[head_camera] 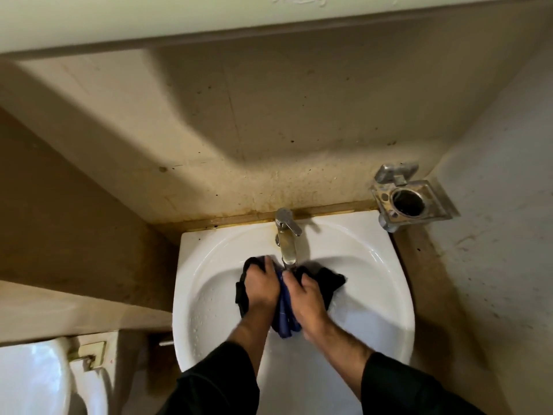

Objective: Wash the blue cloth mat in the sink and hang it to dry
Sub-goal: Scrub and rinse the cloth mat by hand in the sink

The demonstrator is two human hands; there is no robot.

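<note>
Blue cloth mat [285, 313] bunched in white sink [374, 265], beige walls [269, 130].

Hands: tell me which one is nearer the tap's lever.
The right hand; the lever angles toward its side, while the left hand grips the cloth opposite.

left hand [259, 290] + right hand [303, 298] grip blue mat [285, 317] | in sink [374, 265] | under tap [288, 235]

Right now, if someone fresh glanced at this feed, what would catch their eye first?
Both hands, left hand and right hand, grip the bunched blue cloth mat in the middle of the white sink, right under the tap. A metal holder juts from the wall at upper right.
</note>
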